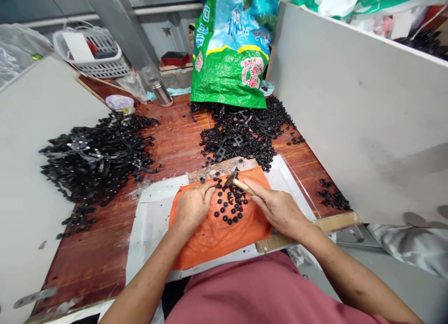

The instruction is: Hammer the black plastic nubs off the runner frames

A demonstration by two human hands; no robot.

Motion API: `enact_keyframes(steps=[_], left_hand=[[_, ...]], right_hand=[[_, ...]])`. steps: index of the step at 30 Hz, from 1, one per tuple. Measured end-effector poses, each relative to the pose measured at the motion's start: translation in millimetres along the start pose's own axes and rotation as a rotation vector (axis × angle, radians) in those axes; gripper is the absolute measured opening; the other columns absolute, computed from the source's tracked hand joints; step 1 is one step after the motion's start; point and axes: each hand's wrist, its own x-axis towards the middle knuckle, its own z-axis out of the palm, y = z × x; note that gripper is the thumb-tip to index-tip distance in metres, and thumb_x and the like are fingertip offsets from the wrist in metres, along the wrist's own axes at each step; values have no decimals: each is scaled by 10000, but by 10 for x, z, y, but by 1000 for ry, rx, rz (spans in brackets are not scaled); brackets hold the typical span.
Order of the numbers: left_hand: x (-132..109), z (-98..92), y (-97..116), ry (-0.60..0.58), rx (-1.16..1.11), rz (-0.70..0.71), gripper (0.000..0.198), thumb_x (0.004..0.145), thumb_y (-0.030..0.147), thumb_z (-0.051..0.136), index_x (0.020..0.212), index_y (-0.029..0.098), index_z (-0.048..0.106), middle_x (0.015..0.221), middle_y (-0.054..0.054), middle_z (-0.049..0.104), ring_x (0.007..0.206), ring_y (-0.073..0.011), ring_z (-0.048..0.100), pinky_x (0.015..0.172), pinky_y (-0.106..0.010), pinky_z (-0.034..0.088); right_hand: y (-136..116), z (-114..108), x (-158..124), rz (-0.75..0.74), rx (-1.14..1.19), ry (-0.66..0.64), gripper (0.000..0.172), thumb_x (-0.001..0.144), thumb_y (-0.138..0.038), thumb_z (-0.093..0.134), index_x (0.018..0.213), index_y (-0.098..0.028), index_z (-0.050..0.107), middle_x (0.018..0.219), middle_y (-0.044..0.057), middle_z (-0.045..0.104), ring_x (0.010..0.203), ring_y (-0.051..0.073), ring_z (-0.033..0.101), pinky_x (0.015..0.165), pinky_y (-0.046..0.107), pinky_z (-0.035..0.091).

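My right hand is wrapped round the pale wooden handle of a small hammer. The hammer's dark head is over several small black round plastic parts, which lie scattered on an orange cloth. To their left, my left hand is closed in a pinch at the upper edge of the cloth. A dark plastic piece sticks out from its fingertips, though most of it is hidden. Beneath the top of the cloth shows a speckled stone slab.
Heaps of black plastic parts lie on the wooden table: a left pile and a back pile under a green sack. A steel flask stands near a white basket. Grey panels wall both sides.
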Motion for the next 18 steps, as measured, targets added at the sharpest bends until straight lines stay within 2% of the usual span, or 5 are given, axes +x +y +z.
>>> enact_keyframes(steps=[2, 7, 12, 15, 18], left_hand=[[-4, 12, 5, 7, 13, 7, 378, 1028, 385, 399, 1131, 267, 744, 1065, -49, 798, 972, -247, 729, 770, -319, 470], [-9, 47, -5, 15, 30, 26, 404, 1035, 396, 379, 1082, 242, 750, 1054, -71, 796, 984, -272, 729, 779, -342, 473], [-2, 82, -29, 32, 29, 38, 397, 1038, 389, 379, 1093, 242, 744, 1058, -67, 795, 981, -264, 729, 796, -342, 477], [0, 85, -38, 39, 44, 38, 406, 1040, 414, 376, 1063, 249, 746, 1021, -62, 798, 954, -253, 730, 775, -334, 477], [-1, 81, -39, 36, 56, 36, 393, 1038, 409, 384, 1080, 260, 745, 1047, -55, 797, 963, -243, 728, 773, -328, 476]], right_hand=[[-55, -18, 68, -29, -24, 10, 576, 1065, -262, 429, 1584, -479, 304, 1465, -37, 590, 1068, 212, 723, 899, 340, 578], [-96, 46, 162, -43, -85, 72, 550, 1071, -293, 410, 1612, -338, 319, 1218, 41, 740, 937, 210, 730, 799, 312, 569], [-85, 135, 181, -35, -159, 11, 541, 1066, -294, 419, 1595, -377, 348, 1127, 43, 755, 904, 220, 726, 794, 324, 572], [-106, 134, 181, -52, -111, 75, 560, 1074, -291, 382, 1621, -353, 285, 1159, 48, 743, 968, 215, 715, 853, 320, 564], [-144, 118, 193, -49, -175, 36, 548, 1076, -295, 377, 1616, -358, 302, 1048, 44, 757, 863, 214, 718, 772, 305, 559]])
